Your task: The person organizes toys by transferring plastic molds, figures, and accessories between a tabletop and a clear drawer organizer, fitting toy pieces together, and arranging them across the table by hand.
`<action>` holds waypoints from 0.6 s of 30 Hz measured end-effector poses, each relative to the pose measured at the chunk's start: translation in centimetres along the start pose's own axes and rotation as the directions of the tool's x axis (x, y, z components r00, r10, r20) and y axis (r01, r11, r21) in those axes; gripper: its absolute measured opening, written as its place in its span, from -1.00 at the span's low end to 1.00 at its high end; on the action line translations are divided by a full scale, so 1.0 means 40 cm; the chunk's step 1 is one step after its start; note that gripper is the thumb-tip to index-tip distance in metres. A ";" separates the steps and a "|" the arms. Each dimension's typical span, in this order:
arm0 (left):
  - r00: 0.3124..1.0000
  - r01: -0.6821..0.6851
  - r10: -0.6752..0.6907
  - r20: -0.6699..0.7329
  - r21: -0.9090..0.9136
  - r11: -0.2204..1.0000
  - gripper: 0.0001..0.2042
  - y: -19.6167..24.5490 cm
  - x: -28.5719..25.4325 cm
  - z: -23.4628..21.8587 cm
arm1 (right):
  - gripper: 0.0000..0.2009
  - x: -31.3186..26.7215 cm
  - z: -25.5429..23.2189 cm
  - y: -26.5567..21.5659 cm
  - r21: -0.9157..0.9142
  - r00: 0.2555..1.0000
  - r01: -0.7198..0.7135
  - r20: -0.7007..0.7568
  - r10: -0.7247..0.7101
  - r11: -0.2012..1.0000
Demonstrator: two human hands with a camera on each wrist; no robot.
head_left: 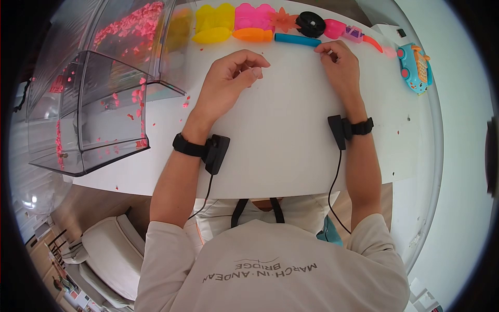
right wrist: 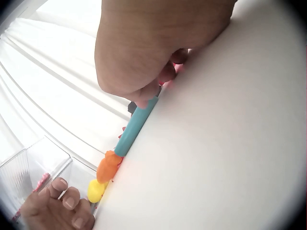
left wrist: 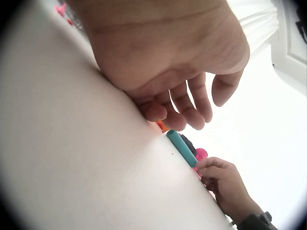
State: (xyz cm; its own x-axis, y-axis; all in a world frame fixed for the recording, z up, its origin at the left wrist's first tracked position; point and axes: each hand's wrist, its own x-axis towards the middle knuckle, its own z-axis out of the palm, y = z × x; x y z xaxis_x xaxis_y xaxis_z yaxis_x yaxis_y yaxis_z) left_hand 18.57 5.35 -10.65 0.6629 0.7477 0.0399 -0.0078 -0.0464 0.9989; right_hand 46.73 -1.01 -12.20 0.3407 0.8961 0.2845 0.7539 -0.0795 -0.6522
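A straight teal-blue tube (head_left: 297, 40) lies near the table's far edge, left of the black round object. My right hand (head_left: 340, 65) pinches its right end between thumb and fingers; in the right wrist view the tube (right wrist: 136, 127) runs out from under the fingertips (right wrist: 142, 102). My left hand (head_left: 228, 78) rests over the table to the left, fingers loosely bent and holding nothing. In the left wrist view its fingers (left wrist: 192, 117) hang relaxed. Just beyond it are an orange elongated piece (head_left: 253, 35) and a yellow one (head_left: 212, 35).
Along the far edge stand a yellow scalloped piece (head_left: 214, 16), a pink one (head_left: 253, 16), an orange spiky piece (head_left: 285, 22) and a black round object (head_left: 311, 24). A toy telephone (head_left: 415, 67) sits far right. Clear bins (head_left: 80, 104) with pink bits stand left.
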 end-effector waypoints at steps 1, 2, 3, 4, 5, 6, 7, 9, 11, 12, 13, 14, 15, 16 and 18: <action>1.000 0.001 -0.001 0.000 0.000 1.000 -0.80 0.000 0.000 0.000 | -0.89 0.000 0.001 -0.003 0.008 1.000 -0.003 -0.008 0.003 1.000; 1.000 -0.004 0.005 0.004 -0.004 1.000 -0.80 0.001 0.000 -0.001 | -0.87 0.000 0.001 -0.006 0.016 1.000 -0.005 -0.017 0.005 1.000; 1.000 -0.009 0.009 0.009 -0.008 1.000 -0.80 0.001 -0.001 -0.001 | -0.87 0.000 0.001 -0.009 0.016 1.000 -0.005 -0.016 0.006 1.000; 1.000 -0.008 0.009 0.008 -0.008 1.000 -0.80 0.001 -0.001 -0.001 | -0.86 -0.001 0.000 -0.012 0.011 1.000 -0.002 -0.016 0.002 1.000; 1.000 -0.011 0.011 0.007 -0.012 1.000 -0.81 0.001 -0.001 -0.001 | -0.86 -0.002 0.000 -0.014 0.006 1.000 0.001 -0.015 -0.001 1.000; 1.000 -0.014 0.015 0.005 -0.017 1.000 -0.81 0.001 -0.001 -0.001 | -0.86 -0.001 0.000 -0.013 0.007 1.000 0.001 -0.015 -0.001 1.000; 1.000 -0.014 0.015 0.005 -0.017 1.000 -0.81 -0.001 -0.001 -0.001 | -0.86 0.000 0.000 -0.011 0.000 1.000 0.005 -0.015 -0.005 1.000; 1.000 -0.021 0.021 0.002 -0.013 1.000 -0.80 -0.005 0.000 -0.001 | -0.86 0.000 -0.001 -0.014 -0.007 1.000 0.008 -0.013 -0.008 1.000; 1.000 -0.013 0.013 0.007 -0.013 1.000 -0.80 0.001 -0.001 -0.002 | -0.85 -0.002 -0.002 -0.020 0.004 1.000 -0.013 -0.013 0.013 1.000; 1.000 -0.005 0.006 0.012 -0.014 1.000 -0.80 0.002 -0.002 -0.002 | -0.85 -0.002 -0.001 -0.018 0.004 1.000 -0.014 -0.012 0.014 1.000; 1.000 -0.005 0.005 0.011 -0.015 1.000 -0.80 0.002 -0.001 -0.003 | -0.85 -0.002 0.001 -0.014 0.010 1.000 -0.007 -0.014 0.007 1.000; 1.000 -0.004 0.004 0.004 -0.034 0.999 -0.82 0.002 0.000 -0.004 | -0.85 -0.001 0.001 -0.012 0.016 1.000 0.001 -0.017 -0.001 1.000; 1.000 -0.003 0.002 -0.003 -0.054 0.999 -0.83 0.002 0.001 -0.004 | -0.85 -0.001 0.001 -0.012 0.018 1.000 0.003 -0.015 -0.002 1.000; 1.000 -0.002 0.002 -0.006 -0.053 0.999 -0.83 0.002 0.000 -0.004 | -0.85 0.000 0.000 -0.013 0.019 1.000 0.001 -0.013 -0.001 1.000; 1.000 0.003 -0.003 0.003 -0.019 1.000 -0.82 0.001 -0.001 -0.003 | -0.86 0.000 -0.002 -0.015 0.019 1.000 0.002 -0.009 -0.001 1.000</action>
State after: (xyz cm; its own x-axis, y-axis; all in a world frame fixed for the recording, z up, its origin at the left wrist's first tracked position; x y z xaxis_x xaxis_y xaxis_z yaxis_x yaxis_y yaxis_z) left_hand 18.44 5.41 -10.61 0.6654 0.7456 0.0367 -0.0198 -0.0315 0.9993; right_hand 46.33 -1.00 -11.76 0.3446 0.8923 0.2916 0.7433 -0.0696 -0.6653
